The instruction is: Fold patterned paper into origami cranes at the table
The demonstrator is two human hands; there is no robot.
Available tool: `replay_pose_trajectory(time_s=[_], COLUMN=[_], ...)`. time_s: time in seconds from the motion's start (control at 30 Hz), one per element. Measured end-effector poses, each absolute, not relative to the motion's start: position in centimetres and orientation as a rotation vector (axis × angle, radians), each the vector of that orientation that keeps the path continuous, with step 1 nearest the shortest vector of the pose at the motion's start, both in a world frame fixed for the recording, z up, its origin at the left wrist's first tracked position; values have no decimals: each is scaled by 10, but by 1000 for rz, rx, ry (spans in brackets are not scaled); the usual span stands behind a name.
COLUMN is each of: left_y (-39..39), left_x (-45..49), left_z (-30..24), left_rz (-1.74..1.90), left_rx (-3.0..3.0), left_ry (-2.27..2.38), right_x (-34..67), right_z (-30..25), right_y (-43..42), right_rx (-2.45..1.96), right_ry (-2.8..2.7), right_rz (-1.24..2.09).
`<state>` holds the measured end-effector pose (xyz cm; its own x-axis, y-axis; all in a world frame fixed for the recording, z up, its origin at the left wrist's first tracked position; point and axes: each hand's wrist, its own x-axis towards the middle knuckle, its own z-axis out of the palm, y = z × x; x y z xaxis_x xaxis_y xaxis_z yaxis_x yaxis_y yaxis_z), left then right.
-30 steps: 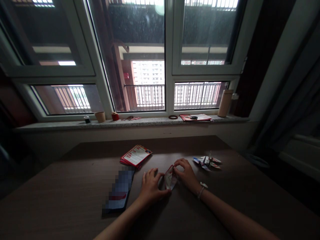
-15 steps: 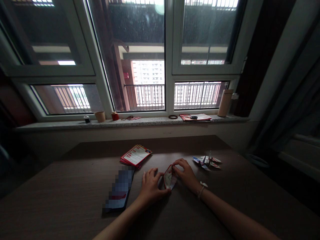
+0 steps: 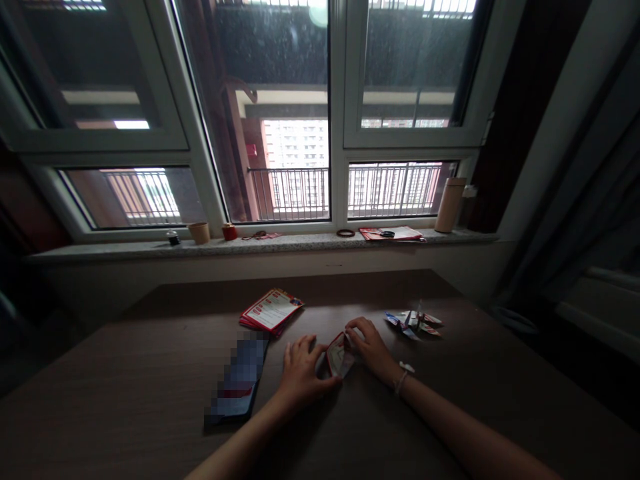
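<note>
Between my hands a small piece of folded paper [image 3: 339, 359], pale with a red edge, rests on the brown table [image 3: 150, 373]. My left hand [image 3: 303, 370] grips its left side, with the thumb at the near corner and the fingers curved along the edge. My right hand [image 3: 370, 343] pinches the upper right edge between thumb and fingers. Several folded paper pieces [image 3: 413, 325] with pointed tips lie to the right of my right hand. Left of my left hand is a phone [image 3: 239, 380], its screen pixelated.
A stack of red-edged printed cards [image 3: 274, 311] lies beyond the phone. On the windowsill [image 3: 300, 244] stand a paper cup [image 3: 199, 233], a small red jar [image 3: 229, 232] and a tall bottle [image 3: 451, 205]. Scissors [image 3: 386, 234] rest on papers there.
The paper's upper fold has opened slightly and flattened between my hands. Both hands keep almost the same place.
</note>
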<state>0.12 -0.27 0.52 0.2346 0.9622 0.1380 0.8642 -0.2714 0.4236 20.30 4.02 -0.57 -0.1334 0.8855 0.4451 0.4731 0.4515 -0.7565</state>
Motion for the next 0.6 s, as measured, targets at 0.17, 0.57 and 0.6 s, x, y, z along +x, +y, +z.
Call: replay_pose_trajectory(time_s=[0.17,0.57,0.6], left_y=[1,4,4], left_x=[-1,0,0], left_z=[-6,8,11], left_rz=[693,1096,1136], left_rx=[2274,2161,2153], left_ry=[1697,1556,1530], right_x=[203,201,200], right_z=[-2,-1,-1], right_y=[34,33,32], right_rx=[-1070,-1004,-993], right_ry=[-1829,-1862,-1872], right_rz=[551,581,593])
